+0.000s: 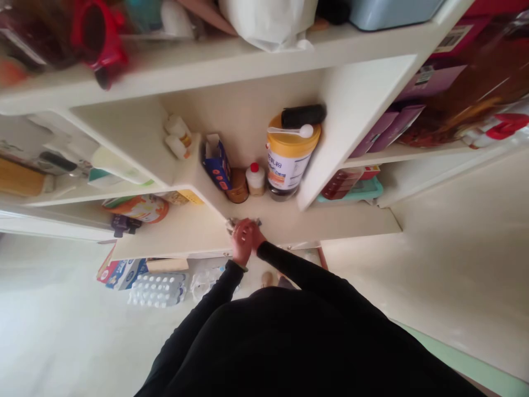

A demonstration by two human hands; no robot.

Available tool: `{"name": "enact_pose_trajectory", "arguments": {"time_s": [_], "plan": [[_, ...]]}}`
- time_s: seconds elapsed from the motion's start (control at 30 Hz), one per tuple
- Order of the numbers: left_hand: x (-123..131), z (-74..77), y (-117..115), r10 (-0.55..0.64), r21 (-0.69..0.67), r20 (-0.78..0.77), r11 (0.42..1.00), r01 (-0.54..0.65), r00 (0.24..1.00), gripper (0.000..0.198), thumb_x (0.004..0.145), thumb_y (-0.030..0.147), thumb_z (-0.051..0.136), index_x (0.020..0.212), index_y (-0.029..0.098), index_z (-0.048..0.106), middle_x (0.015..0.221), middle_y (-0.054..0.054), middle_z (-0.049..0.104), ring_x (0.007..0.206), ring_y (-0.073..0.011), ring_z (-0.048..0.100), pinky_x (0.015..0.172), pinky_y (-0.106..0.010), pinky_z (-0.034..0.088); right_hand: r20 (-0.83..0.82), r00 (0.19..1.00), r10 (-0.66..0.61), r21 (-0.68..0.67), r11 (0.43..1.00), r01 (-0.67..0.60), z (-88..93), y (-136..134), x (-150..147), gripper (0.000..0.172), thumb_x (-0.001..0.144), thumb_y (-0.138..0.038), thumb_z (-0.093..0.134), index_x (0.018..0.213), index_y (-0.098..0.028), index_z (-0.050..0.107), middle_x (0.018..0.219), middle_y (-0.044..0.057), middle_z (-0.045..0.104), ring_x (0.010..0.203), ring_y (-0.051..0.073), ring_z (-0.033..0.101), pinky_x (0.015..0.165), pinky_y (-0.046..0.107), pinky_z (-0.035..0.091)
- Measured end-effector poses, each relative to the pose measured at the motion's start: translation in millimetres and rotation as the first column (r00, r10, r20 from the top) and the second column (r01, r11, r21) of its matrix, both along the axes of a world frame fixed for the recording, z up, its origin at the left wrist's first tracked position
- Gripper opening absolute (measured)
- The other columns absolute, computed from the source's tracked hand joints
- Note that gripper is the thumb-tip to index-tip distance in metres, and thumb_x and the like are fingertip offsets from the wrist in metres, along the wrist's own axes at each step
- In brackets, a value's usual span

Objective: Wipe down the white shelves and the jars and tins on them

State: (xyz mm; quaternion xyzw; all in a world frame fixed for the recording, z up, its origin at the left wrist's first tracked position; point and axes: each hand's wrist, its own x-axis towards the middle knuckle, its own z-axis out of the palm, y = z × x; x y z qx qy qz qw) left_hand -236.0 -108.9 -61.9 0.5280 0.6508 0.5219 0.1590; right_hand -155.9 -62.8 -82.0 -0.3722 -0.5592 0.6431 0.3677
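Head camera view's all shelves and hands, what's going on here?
A person in black long sleeves is at a cream shelf, with the left hand and right hand close together at its front edge, over a small item too blurred to name. Behind them stand a yellow-lidded tub with a white scoop on top, a red-capped bottle and a blue box.

Both hands [244, 240] are shown at the front edge of a white shelf board [330, 223]. A passage is offered along the board's open strip, in front of the row formed by a brown jar [237, 186], a red-capped bottle [255, 179] and a yellow-lidded tub [288, 160]. Reach is bounded by a left divider [132, 143] and a right divider [347, 127].
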Motion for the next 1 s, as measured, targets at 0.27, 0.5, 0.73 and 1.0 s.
{"name": "enact_pose_trajectory", "arguments": {"time_s": [0.27, 0.5, 0.73, 1.0], "plan": [[0, -18.1, -23, -0.061, -0.082, 0.049, 0.995, 0.064, 0.997, 0.028, 0.104, 0.036, 0.059, 0.115, 0.020, 0.078, 0.125, -0.015, 0.081, 0.121, -0.0294, 0.077, 0.108, -0.054, 0.064, 0.295, 0.947, -0.131, 0.245, 0.968, 0.058, -26.5, -57, 165, 0.009, 0.082, -0.018, 0.079, 0.083, -0.027, 0.081, 0.123, 0.009, 0.082, 0.129, 0.030, 0.063, 0.130, 0.059, 0.037], [59, 33.5, 7, -0.393, 0.146, 0.028, 0.911, 0.386, 0.919, 0.046, 0.111, 0.044, 0.056, 0.153, 0.025, 0.064, 0.160, -0.016, 0.064, 0.152, -0.0296, 0.060, 0.129, -0.056, 0.049, 0.183, 0.800, -0.572, 0.124, 0.820, 0.558, 34.1, -64, 202, 0.039, 0.089, -0.043, 0.070, 0.124, -0.026, 0.077, 0.130, 0.006, 0.079, 0.119, 0.027, 0.070, 0.116, 0.053, 0.054], [125, 62.0, 16, -0.590, 0.277, 0.035, 0.781, 0.559, 0.807, 0.075, 0.103, 0.046, 0.071, 0.170, 0.030, 0.043, 0.183, -0.017, 0.030, 0.170, -0.0382, 0.033, 0.137, -0.061, 0.036, -0.335, 0.766, -0.549, -0.442, 0.809, 0.386, 141.4, -48, 139, 0.063, 0.093, -0.079, 0.059, 0.131, -0.032, 0.078, 0.142, 0.002, 0.077, 0.153, 0.027, 0.058, 0.133, 0.053, 0.043], [153, 112.1, 71, -0.492, 0.426, 0.110, 0.808, 0.406, 0.864, 0.057, 0.098, 0.021, 0.060, 0.154, 0.024, 0.060, 0.167, -0.012, 0.055, 0.158, -0.0318, 0.052, 0.134, -0.054, 0.044, -0.194, 0.755, -0.627, -0.428, 0.746, 0.510, 122.9, -99, 184, 0.068, 0.095, -0.085, 0.051, 0.131, -0.034, 0.078, 0.160, 0.004, 0.065, 0.158, 0.030, 0.053, 0.139, 0.062, 0.027]]}}
